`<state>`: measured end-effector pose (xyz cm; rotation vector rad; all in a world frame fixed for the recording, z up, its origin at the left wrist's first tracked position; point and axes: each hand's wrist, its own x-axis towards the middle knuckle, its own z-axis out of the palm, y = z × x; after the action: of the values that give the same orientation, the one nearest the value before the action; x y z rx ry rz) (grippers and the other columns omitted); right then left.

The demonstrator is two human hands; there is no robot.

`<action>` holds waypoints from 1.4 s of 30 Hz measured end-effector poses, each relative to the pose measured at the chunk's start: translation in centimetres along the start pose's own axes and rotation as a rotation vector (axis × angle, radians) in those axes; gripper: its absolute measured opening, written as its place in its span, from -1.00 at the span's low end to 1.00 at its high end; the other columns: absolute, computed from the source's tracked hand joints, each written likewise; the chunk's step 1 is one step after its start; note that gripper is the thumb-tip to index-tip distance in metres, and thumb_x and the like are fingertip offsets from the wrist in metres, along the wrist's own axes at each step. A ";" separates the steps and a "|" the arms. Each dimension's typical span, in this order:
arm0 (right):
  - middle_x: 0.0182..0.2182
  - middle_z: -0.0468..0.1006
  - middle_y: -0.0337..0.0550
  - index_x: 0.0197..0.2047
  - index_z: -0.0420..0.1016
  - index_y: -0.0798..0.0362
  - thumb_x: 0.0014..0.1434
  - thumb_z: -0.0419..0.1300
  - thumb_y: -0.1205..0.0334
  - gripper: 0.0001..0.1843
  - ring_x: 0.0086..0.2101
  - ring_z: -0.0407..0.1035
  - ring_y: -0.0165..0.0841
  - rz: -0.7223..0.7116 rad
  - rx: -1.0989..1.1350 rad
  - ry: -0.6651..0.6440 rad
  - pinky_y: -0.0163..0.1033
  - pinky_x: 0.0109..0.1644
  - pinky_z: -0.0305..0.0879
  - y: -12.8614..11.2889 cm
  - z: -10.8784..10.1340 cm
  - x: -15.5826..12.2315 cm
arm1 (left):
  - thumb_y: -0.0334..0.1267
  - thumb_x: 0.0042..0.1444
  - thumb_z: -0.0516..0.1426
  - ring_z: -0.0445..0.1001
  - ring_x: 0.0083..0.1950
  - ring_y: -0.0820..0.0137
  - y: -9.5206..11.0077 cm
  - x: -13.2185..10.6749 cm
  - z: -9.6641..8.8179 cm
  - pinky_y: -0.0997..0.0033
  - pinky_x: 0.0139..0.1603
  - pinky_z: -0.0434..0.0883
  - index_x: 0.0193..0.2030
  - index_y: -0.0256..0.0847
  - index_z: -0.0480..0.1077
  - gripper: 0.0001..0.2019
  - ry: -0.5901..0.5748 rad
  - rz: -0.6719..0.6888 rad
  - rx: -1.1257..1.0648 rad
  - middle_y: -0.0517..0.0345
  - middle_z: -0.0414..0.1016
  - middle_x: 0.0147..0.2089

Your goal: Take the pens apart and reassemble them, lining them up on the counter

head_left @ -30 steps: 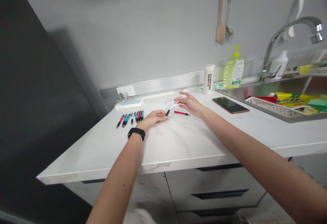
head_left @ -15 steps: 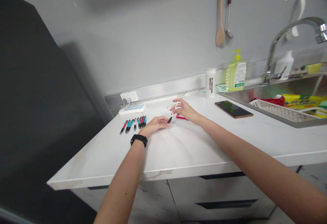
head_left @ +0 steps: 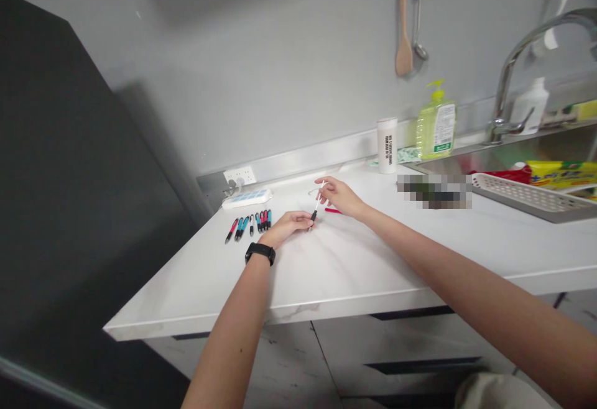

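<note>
While my right hand pinches the slim black-and-white pen over the white marble counter, fingers nearly closed, my left hand sits half-curled just beside its black tip; can't tell if it has hold. Pen looks light, stiff, slick: grip mid-barrel, not the thin white end. Red pen lies just past the right hand, row of pens left.
</note>
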<state>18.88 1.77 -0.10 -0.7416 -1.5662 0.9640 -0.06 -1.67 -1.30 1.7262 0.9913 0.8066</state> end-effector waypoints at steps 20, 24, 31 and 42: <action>-0.25 0.57 -0.12 -0.02 0.42 0.02 0.08 0.16 0.33 -0.64 -0.21 0.42 -0.32 -0.064 -0.160 -0.202 -0.22 -0.19 0.34 0.2 0.2 -0.8 | -0.19 -0.04 0.20 0.37 -0.31 0.41 -0.7 0.5 -0.3 0.41 -0.19 0.21 -0.27 -0.30 0.45 -0.76 -0.040 0.049 -0.007 0.03 0.53 -0.30; -0.12 0.50 -0.04 0.15 0.33 0.05 0.12 0.15 0.25 -0.50 -0.11 0.38 -0.30 -0.022 -0.215 -0.265 -0.22 -0.12 0.35 0.3 -0.1 -0.7 | -0.22 -0.09 0.24 0.39 -0.28 0.42 -0.7 0.6 -0.2 0.41 -0.12 0.23 -0.33 -0.30 0.41 -0.78 -0.071 0.054 -0.067 0.06 0.52 -0.33; -0.02 0.45 0.00 0.34 -0.08 0.08 0.11 0.06 0.45 -0.26 -0.16 0.41 -0.37 0.032 -0.387 -0.201 -0.25 -0.09 0.33 1.3 -0.4 -0.2 | -0.25 -0.05 0.19 0.36 -0.33 0.45 -0.5 0.6 -0.6 0.45 -0.21 0.21 -0.33 -0.29 0.41 -0.84 -0.084 0.073 -0.060 0.11 0.50 -0.37; -0.27 0.59 -0.08 -0.19 0.49 0.09 -0.05 0.16 0.55 -0.67 -0.25 0.44 -0.29 0.227 -0.879 -0.231 -0.32 -0.16 0.28 2.0 -2.7 -0.7 | -0.20 -0.14 0.26 0.26 -0.44 0.52 -0.6 0.6 -0.7 0.49 -0.36 0.12 -0.42 -0.24 0.29 -0.76 0.019 0.004 -0.028 0.28 0.32 -0.48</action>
<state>21.57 2.67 -2.01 -1.4742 -2.1616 0.4868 -0.58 -0.71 -1.59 1.7001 0.9853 0.8377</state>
